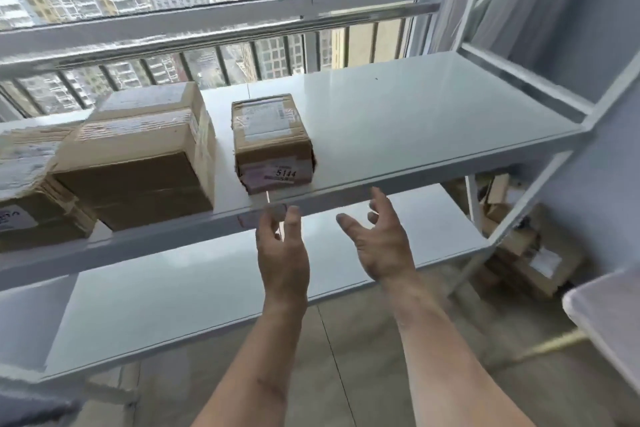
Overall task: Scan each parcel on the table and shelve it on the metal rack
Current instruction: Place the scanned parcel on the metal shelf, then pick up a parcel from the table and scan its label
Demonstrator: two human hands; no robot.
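Observation:
A small brown parcel [272, 140] with a label reading 5144 stands on the upper shelf of the white metal rack [415, 135], near its front edge. Left of it sit a larger cardboard parcel [142, 156] and another taped parcel [31, 184] at the far left. My left hand [282, 250] and my right hand [381, 239] hover just below and in front of the shelf edge, both empty with fingers loosely spread, apart from the small parcel.
The rack's lower shelf [207, 288] lies beneath my hands. Several cardboard boxes [523, 246] are piled on the floor behind the rack's right leg. A white table corner [606, 319] shows at the right edge. A window with railing stands behind the rack.

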